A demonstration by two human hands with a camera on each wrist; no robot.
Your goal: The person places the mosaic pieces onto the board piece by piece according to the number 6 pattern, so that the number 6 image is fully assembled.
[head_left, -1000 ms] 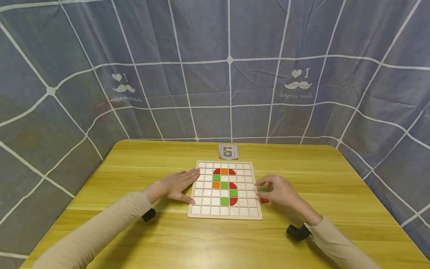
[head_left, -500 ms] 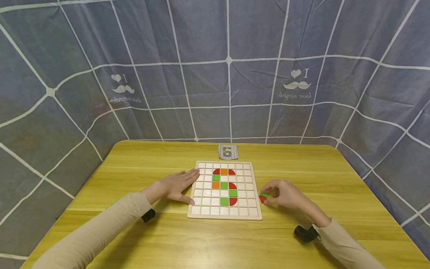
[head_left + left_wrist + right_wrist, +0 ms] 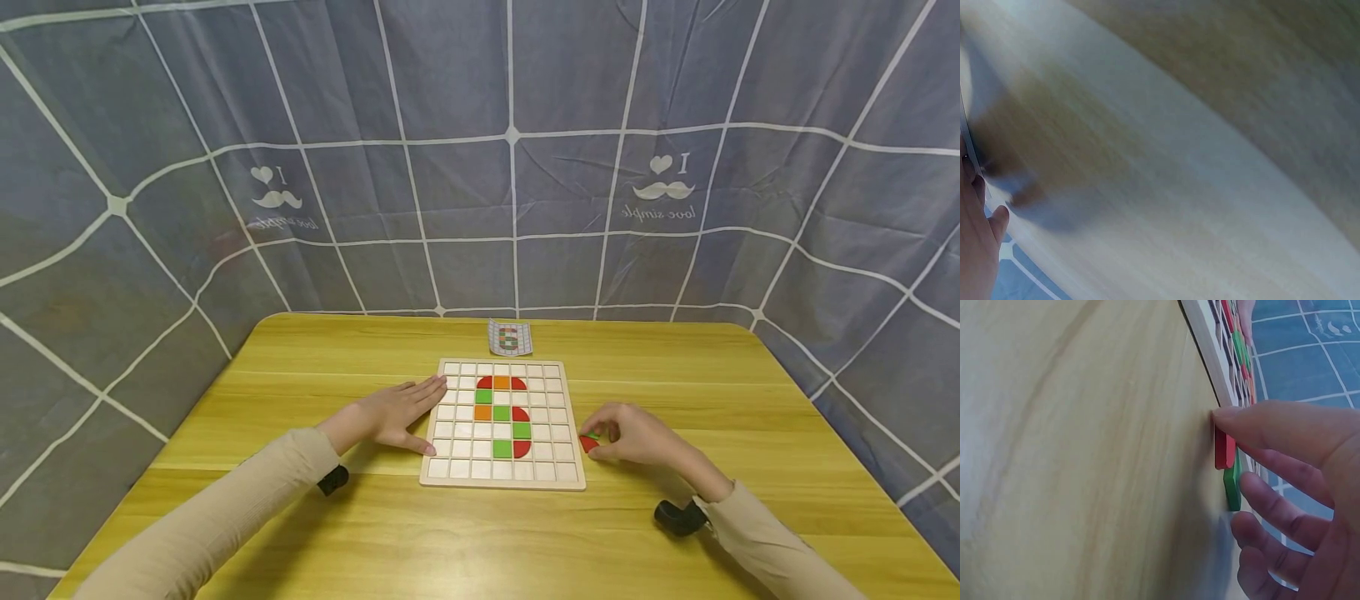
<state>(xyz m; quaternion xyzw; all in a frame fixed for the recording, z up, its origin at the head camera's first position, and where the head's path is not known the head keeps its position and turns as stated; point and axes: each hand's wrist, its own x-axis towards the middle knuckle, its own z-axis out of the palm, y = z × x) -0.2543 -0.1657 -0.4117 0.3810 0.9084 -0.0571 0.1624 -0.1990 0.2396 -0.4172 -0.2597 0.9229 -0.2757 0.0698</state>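
A wooden grid board lies flat on the table, with red, green and orange tiles set in its middle cells. My left hand rests spread on the board's left edge; in the left wrist view only part of that hand shows. Just off the board's right edge, my right hand pinches a red tile between thumb and index finger. A green tile lies against the red one, near the other fingers. The fingers partly cover both loose tiles.
A small printed card with a coloured grid pattern lies behind the board. A grey curtain with white lines hangs along the wooden table's back and sides.
My right hand has drawn slightly right and toward me, leaving more of the red tile visible between its fingers and the board. The left hand and the board have stayed put.
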